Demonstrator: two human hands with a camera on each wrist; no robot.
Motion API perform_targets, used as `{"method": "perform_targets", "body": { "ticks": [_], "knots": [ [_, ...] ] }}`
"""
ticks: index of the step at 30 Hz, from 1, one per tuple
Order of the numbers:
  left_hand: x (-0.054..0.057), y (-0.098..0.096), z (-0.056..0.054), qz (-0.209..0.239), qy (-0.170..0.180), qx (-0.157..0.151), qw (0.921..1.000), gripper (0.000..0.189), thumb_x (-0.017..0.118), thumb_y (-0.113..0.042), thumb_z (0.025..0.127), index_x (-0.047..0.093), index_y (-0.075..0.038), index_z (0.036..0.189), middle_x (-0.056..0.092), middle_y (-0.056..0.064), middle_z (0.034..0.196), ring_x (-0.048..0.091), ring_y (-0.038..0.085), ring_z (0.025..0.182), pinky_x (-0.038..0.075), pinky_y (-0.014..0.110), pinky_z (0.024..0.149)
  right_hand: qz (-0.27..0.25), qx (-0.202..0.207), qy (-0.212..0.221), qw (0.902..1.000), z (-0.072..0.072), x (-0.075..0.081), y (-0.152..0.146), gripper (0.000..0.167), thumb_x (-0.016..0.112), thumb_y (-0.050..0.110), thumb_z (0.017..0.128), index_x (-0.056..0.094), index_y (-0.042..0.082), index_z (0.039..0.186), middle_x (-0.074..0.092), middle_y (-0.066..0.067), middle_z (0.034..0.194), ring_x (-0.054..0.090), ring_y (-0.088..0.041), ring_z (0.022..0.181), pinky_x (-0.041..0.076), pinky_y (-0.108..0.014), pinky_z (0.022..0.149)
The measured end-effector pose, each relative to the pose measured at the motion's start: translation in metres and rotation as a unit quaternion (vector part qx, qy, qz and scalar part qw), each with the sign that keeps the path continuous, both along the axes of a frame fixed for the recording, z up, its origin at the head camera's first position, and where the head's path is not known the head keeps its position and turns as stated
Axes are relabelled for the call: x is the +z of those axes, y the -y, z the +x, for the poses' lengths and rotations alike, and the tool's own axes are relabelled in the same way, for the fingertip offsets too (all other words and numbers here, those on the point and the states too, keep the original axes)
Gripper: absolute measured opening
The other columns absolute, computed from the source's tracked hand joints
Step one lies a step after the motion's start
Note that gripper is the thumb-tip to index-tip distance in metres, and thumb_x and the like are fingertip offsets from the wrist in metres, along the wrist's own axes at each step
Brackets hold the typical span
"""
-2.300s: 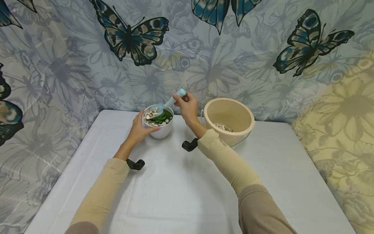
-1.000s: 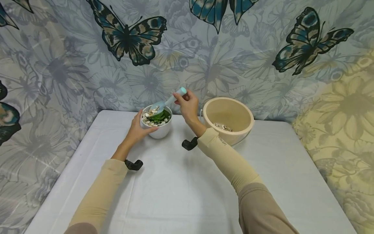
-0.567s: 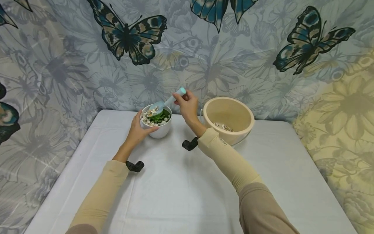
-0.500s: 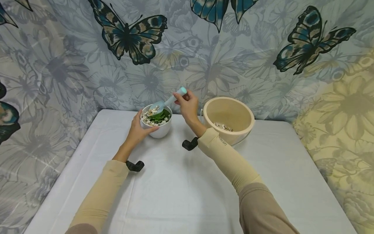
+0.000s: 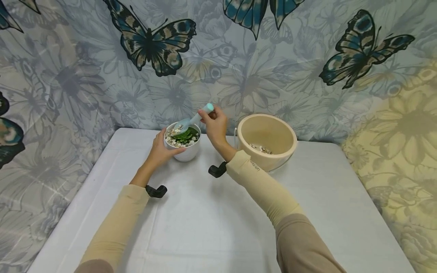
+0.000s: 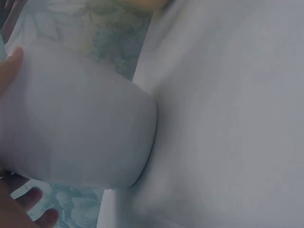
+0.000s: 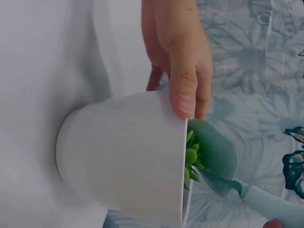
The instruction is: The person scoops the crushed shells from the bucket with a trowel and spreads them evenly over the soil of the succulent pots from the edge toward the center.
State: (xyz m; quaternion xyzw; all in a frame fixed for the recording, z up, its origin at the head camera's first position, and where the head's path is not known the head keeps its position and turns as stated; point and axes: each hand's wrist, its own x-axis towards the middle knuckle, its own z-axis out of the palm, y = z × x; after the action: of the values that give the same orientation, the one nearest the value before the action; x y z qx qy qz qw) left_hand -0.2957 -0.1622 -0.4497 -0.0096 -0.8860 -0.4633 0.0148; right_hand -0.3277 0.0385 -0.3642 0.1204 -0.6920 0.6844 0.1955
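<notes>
Pot (image 5: 187, 154): left hand (image 5: 162, 149) blocks left side, scoop (image 5: 194, 120) over mouth, right hand (image 5: 216, 124) then bucket (image 5: 269, 163) at right, backdrop (image 5: 177, 94) behind; room to pass in front, over table (image 5: 191, 216)

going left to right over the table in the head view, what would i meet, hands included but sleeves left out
Left hand → white pot → right hand → cream bucket.
</notes>
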Motion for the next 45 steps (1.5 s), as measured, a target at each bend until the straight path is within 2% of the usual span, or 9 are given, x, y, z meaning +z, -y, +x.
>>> {"method": "perform_targets", "body": {
  "ticks": [3,7,14,17,22,28,36,41,45],
  "knots": [
    [-0.001,0.003,-0.002,0.01,0.011,-0.012,0.9998,0.117,0.077,-0.051,0.078,0.001,-0.015,0.158,0.01,0.019,0.162,0.012,0.039,0.15,0.02,0.062,0.117,-0.001,0.01,0.006,0.9999,0.0,0.0,0.0,0.028,0.07,0.011,0.09,0.063,-0.007,0.11,0.069,-0.027,0.101,0.069,-0.033,0.091,0.06,-0.03,0.075],
    [-0.002,0.002,-0.001,0.013,0.014,-0.006,0.9998,0.116,0.077,-0.051,0.078,0.001,-0.017,0.159,0.01,0.019,0.162,0.012,0.04,0.15,0.02,0.063,0.117,0.003,0.021,0.013,0.9997,0.0,0.0,-0.002,0.03,0.069,0.011,0.091,0.063,-0.01,0.111,0.068,-0.028,0.102,0.068,-0.037,0.095,0.06,-0.032,0.077],
    [0.001,-0.003,0.002,0.003,0.006,0.01,0.9999,0.116,0.077,-0.052,0.078,0.003,-0.016,0.158,0.014,0.02,0.161,0.015,0.04,0.149,0.023,0.062,0.116,0.006,0.013,0.018,0.9997,0.001,0.004,-0.002,0.034,0.07,0.011,0.09,0.062,-0.01,0.115,0.069,-0.027,0.103,0.068,-0.034,0.094,0.06,-0.028,0.076],
    [0.003,-0.004,0.003,-0.005,0.011,0.011,0.9999,0.117,0.077,-0.055,0.076,0.002,-0.017,0.158,0.014,0.02,0.161,0.015,0.04,0.148,0.024,0.062,0.116,0.013,0.006,0.005,0.9999,0.003,0.006,-0.003,0.034,0.072,0.013,0.089,0.064,-0.008,0.114,0.069,-0.027,0.099,0.068,-0.03,0.09,0.059,-0.027,0.076],
    [0.006,0.001,0.001,-0.003,0.015,-0.005,0.9999,0.119,0.078,-0.053,0.076,0.003,-0.012,0.158,0.012,0.021,0.16,0.014,0.041,0.148,0.024,0.063,0.115,0.031,0.005,-0.023,0.9992,0.005,0.008,-0.002,0.029,0.073,0.013,0.088,0.066,-0.006,0.108,0.07,-0.025,0.096,0.069,-0.024,0.083,0.059,-0.025,0.074],
    [0.003,0.005,-0.007,0.017,0.016,-0.027,0.9994,0.118,0.079,-0.048,0.077,0.002,-0.009,0.158,0.012,0.021,0.161,0.015,0.04,0.149,0.021,0.062,0.117,0.034,0.007,-0.027,0.999,0.005,0.011,-0.003,0.026,0.073,0.011,0.088,0.066,-0.007,0.106,0.071,-0.025,0.097,0.07,-0.031,0.087,0.059,-0.026,0.073],
    [0.003,0.001,-0.002,0.028,0.001,-0.01,0.9995,0.118,0.08,-0.048,0.076,0.003,-0.013,0.158,0.01,0.02,0.162,0.012,0.041,0.149,0.02,0.063,0.117,0.084,0.017,-0.045,0.9953,0.004,0.019,-0.003,0.029,0.073,0.015,0.089,0.066,-0.007,0.106,0.071,-0.023,0.094,0.069,-0.03,0.084,0.057,-0.026,0.074],
    [0.003,-0.001,0.001,0.026,0.006,-0.001,0.9997,0.117,0.079,-0.051,0.076,0.004,-0.015,0.158,0.011,0.018,0.162,0.011,0.04,0.149,0.021,0.064,0.116,0.088,0.02,-0.047,0.9948,0.004,0.016,-0.002,0.022,0.073,0.013,0.088,0.067,-0.005,0.098,0.07,-0.023,0.091,0.068,-0.03,0.08,0.054,-0.023,0.07],
    [0.002,-0.001,0.001,0.027,0.003,0.0,0.9996,0.116,0.08,-0.048,0.077,0.006,-0.013,0.158,0.013,0.019,0.161,0.013,0.041,0.149,0.021,0.064,0.116,0.08,0.024,-0.045,0.9955,0.004,0.013,-0.002,0.021,0.071,0.011,0.089,0.066,-0.006,0.1,0.071,-0.023,0.095,0.069,-0.031,0.084,0.054,-0.021,0.07]
  ]
}}
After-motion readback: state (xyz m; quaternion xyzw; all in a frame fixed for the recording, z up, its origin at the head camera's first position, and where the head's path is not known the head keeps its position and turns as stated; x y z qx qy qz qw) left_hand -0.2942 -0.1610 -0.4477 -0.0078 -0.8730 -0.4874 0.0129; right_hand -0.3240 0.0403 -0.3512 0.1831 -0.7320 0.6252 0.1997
